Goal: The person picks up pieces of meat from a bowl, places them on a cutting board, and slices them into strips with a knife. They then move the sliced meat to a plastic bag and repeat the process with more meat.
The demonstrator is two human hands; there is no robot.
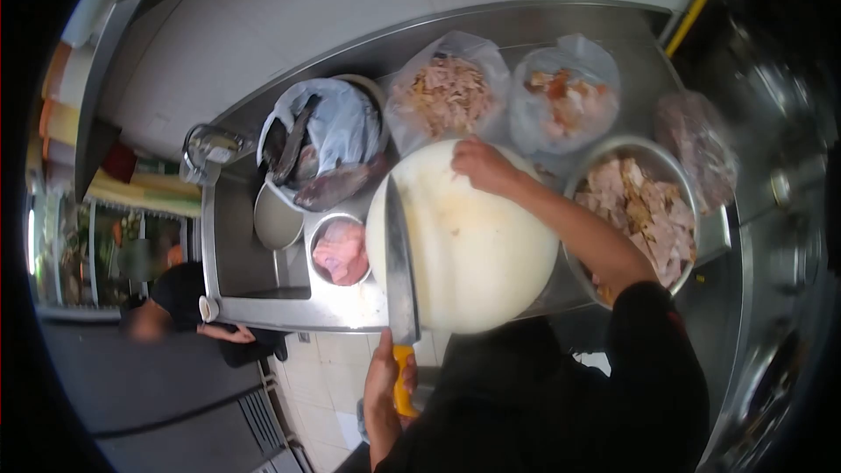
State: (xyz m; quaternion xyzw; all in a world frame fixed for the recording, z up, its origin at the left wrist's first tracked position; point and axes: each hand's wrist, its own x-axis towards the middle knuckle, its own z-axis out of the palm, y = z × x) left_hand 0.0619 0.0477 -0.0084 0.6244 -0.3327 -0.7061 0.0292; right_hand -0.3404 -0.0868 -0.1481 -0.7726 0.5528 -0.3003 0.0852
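My left hand [385, 383] is closed around the yellow handle of a large kitchen knife [401, 254]. Its broad blade lies along the left side of a thick round white cutting board [491, 254] and points away from me. At the far edge of that board is my right hand [482, 165], its fingers curled down; whatever they hold, if anything, is hidden. Left of the blade stands a small metal bowl with pink raw meat [340, 251]. To the right of the board is a big metal bowl of cut pale meat pieces [638, 206].
Behind the board are a bag of sliced meat [451, 95] and a bag of scraps [568, 105]. A bag-lined container holding dark fish [340, 186] sits by the sink [236, 250]. Another bag of meat [698, 144] lies far right. Another person [180, 302] is at the left.
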